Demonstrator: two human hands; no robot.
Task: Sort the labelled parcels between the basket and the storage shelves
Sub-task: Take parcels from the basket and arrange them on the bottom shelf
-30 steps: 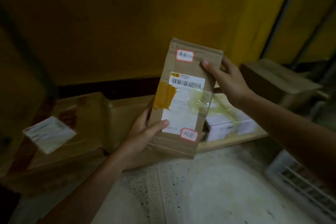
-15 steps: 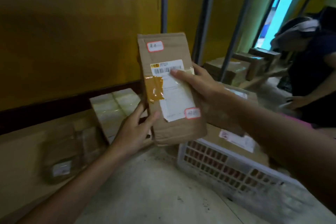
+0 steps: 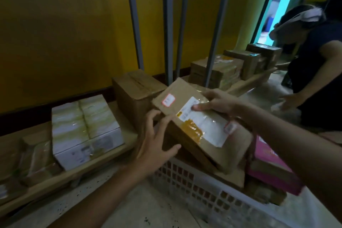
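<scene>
A moment ago the parcel (image 3: pixel 200 129) was standing up tall in front of the yellow wall, with its label facing the person. Now it is tipped over on a slant, low above the basket (image 3: pixel 203 189). I think the label has been read and the parcel is going down into the basket, not onto the shelf (image 3: pixel 77 173).

The right hand (image 3: pixel 216 102) holds the parcel at its top end. The thumb presses on the white label (image 3: pixel 207 126) and the other fingers curl round the far edge. The left hand (image 3: pixel 157 137) has let go of its hold on the bottom end. Its fingers (image 3: pixel 154 116) are spread wide and only touch the near side of the parcel.

The parcel is flat, brown cardboard, a bit bent and wrinkly. It has shiny yellow-brown tape (image 3: pixel 192 131) and two small stickers with red rims. The basket is white plastic with lots of little square holes. It already holds brown parcels and a pink parcel (image 3: pixel 268 161).

The shelf is a low wooden board with grey metal posts (image 3: pixel 135 24). On it sit a white box (image 3: pixel 83 127) wrapped in shiny clear tape and a plain brown box (image 3: pixel 135 94). Another person (image 3: pixel 314 65) is bending over more boxes farther along.
</scene>
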